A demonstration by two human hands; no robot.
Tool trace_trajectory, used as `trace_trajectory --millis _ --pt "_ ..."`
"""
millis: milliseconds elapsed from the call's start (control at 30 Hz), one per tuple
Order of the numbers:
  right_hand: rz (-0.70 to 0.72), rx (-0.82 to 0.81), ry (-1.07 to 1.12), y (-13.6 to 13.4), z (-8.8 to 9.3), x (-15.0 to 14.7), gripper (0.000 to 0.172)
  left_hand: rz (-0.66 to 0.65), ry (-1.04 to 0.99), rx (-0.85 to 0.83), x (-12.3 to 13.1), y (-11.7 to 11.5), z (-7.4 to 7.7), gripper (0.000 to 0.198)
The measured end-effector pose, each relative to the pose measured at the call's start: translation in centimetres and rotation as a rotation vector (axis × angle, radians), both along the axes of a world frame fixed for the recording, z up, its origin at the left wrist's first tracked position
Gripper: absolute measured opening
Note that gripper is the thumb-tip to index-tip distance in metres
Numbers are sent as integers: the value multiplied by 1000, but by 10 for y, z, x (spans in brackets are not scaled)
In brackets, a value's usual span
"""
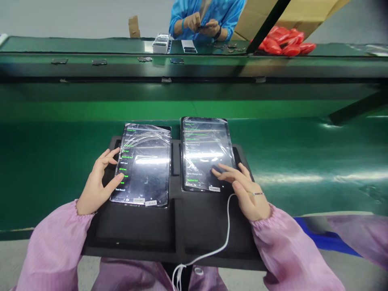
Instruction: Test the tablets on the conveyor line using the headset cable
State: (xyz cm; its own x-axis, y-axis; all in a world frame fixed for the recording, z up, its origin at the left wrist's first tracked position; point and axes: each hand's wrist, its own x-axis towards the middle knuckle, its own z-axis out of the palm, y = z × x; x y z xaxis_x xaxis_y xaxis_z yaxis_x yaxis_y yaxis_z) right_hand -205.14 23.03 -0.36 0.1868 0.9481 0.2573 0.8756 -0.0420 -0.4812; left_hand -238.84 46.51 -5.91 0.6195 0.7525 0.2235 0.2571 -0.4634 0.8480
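Two tablets with film over their screens lie face up on a black foam tray (178, 226). The left tablet (145, 165) shows a list of test names, many in green. My left hand (101, 178) rests at its left edge, fingers apart, thumb over the screen's lower left. The right tablet (200, 145) shows a similar list. Over its lower right part is my right hand (245, 186), fingers stretched out; whether the fingertips touch the glass I cannot tell. A white cable (228, 226) runs from beside my right hand down past the tray's front edge.
Beyond the green bench (303, 161) runs a raised ledge with several small dark parts on it. A person in a blue garment (209, 20) handles a small dark object there. Red plastic bags (285, 40) lie right of them. A dark post (268, 24) slants upward nearby.
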Motion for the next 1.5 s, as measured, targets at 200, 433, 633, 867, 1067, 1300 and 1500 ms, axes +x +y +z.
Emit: trace_trajectory --millis 200,433,633,867,1067,1300,1500 --pt "52 10 89 -5 4 1 36 -12 99 108 -2 -5 2 21" --pt "-19 -23 -17 4 5 0 28 -26 157 193 -1 -7 3 20" --pt "56 69 22 -7 6 3 27 -31 215 249 0 -11 4 16" --pt "1 -44 -83 -4 -7 7 32 -37 248 260 1 -12 5 17" --pt "71 -22 -11 -4 1 4 27 -26 247 293 1 -11 4 17" --pt "62 14 66 -11 4 5 24 -64 275 302 3 -10 5 16" --pt "41 60 33 -8 5 4 23 151 117 333 -2 -14 9 39"
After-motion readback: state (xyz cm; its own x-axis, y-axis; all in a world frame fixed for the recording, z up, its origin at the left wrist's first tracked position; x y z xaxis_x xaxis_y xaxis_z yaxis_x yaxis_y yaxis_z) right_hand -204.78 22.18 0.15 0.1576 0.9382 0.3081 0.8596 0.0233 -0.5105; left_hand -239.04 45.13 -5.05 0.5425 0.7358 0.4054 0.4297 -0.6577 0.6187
